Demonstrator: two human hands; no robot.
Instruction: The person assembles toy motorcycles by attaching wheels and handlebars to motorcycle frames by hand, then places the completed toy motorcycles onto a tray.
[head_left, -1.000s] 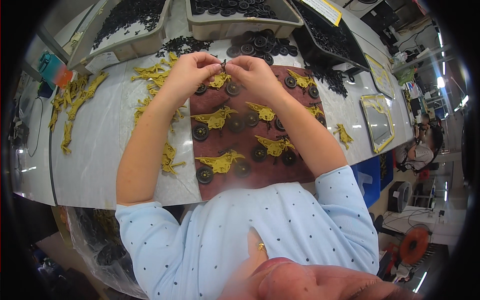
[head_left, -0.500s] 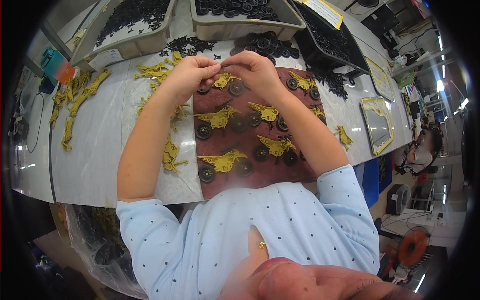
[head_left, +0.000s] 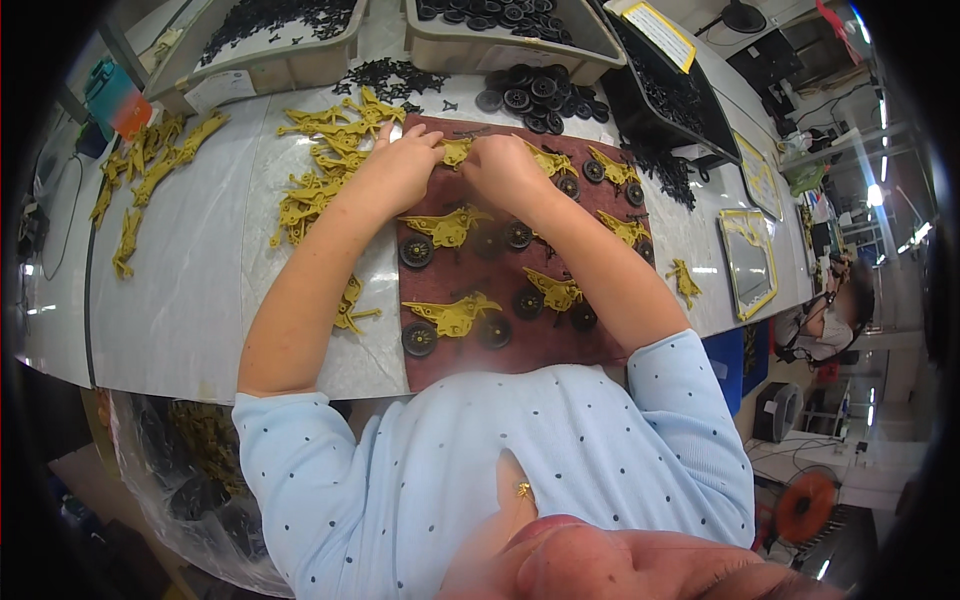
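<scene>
At the far edge of the brown mat (head_left: 560, 345), both my hands are at a yellow toy motorbike body (head_left: 455, 152). My left hand (head_left: 403, 170) rests at its left end with the fingers apart, fingertips against or close to the body. Curled fingers close my right hand (head_left: 500, 170) at the body's right side, and whatever they pinch is hidden. Nearer me on the mat lie more yellow motorbike bodies (head_left: 455, 315) with black wheels (head_left: 419, 338) beside them.
Loose yellow bodies (head_left: 310, 205) are heaped left of the mat. Beyond it lie black wheels (head_left: 540, 92) and small black parts (head_left: 390, 78). Grey bins (head_left: 270, 72) and a black bin (head_left: 690, 115) stand behind. A yellow-rimmed tray (head_left: 748, 262) lies at right; a bottle (head_left: 118, 100) stands far left.
My hands, pinched together above the mat before, have come down and apart onto the far yellow motorbike body. The view has shifted slightly.
</scene>
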